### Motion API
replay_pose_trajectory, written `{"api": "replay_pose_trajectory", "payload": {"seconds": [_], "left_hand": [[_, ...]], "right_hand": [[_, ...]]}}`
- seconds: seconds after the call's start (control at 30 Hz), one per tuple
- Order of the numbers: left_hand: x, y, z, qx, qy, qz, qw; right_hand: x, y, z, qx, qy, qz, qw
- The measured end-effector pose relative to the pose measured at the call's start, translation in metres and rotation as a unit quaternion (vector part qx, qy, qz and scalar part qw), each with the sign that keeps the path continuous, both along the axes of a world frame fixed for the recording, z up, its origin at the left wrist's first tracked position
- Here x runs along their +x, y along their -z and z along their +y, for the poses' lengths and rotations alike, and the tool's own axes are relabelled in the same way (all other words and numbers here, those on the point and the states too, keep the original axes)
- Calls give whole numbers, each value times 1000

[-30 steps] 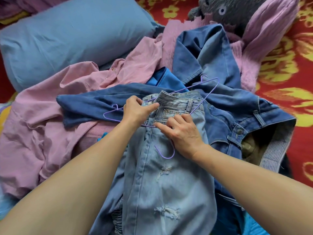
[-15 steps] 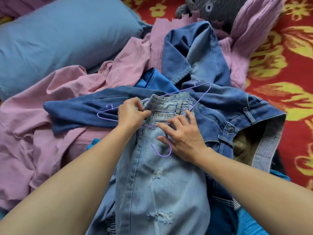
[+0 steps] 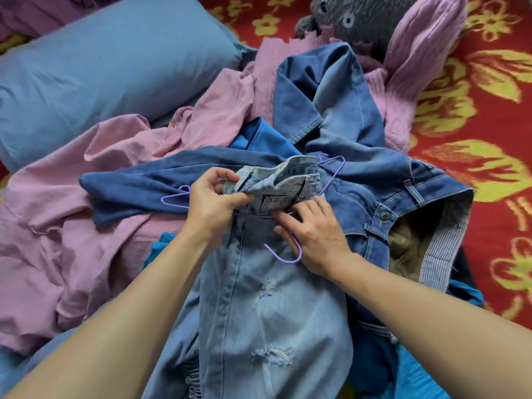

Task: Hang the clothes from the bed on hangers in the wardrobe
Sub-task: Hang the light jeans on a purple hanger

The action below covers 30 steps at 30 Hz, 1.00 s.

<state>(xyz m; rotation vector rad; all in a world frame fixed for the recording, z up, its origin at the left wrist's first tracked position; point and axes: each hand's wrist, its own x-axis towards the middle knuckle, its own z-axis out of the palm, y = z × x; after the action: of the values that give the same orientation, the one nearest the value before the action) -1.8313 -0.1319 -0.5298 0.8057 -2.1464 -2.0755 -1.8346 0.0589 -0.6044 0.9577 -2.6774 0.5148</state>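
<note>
**A:** Which step is this?

**B:** Getting the light jeans point(image 3: 273, 306) onto the purple hanger point(image 3: 288, 261), as I read it. They lie in the near middle of the bed point(image 3: 483, 90), on top of the clothes heap, legs running toward the person. The left hand point(image 3: 213, 201) pinches the waistband and folds it back over the hanger's bar. The right hand point(image 3: 316, 234) lies with fairly straight fingers, pressing the wire down on the denim, and the hook pokes out beside its palm.

**A:** And next?

**B:** Probably tuck the waistband round the bar so it holds, then lift by the hook. The dark denim jacket point(image 3: 359, 182) lies under the hanger's far-right end and could snag. The wardrobe isn't in view.
</note>
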Motion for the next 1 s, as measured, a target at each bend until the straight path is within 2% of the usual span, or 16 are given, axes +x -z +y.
{"api": "replay_pose_trajectory", "payload": {"seconds": [0.2, 0.33, 0.47, 0.57, 0.7, 0.87, 1.0], "left_hand": [[-11, -50, -18, 98, -146, 59, 983], [-12, -91, -34, 85, -159, 80, 980], [-13, -107, -68, 45, -202, 71, 976], [1, -96, -81, -21, -165, 15, 986], [48, -67, -95, -41, -118, -103, 987], [155, -65, -119, -57, -162, -192, 966], [255, -99, -130, -69, -203, -237, 948]], "right_hand": [[69, -59, -3, -17, -60, 18, 998], [145, -74, 5, 7, -98, -13, 995], [213, -83, 7, -8, -124, -44, 991], [239, -89, 0, -1, -111, -88, 990], [224, -108, -20, -36, -72, -166, 983], [190, -161, -37, -90, -48, -273, 957], [185, -231, -43, -129, -62, -300, 943]]}}
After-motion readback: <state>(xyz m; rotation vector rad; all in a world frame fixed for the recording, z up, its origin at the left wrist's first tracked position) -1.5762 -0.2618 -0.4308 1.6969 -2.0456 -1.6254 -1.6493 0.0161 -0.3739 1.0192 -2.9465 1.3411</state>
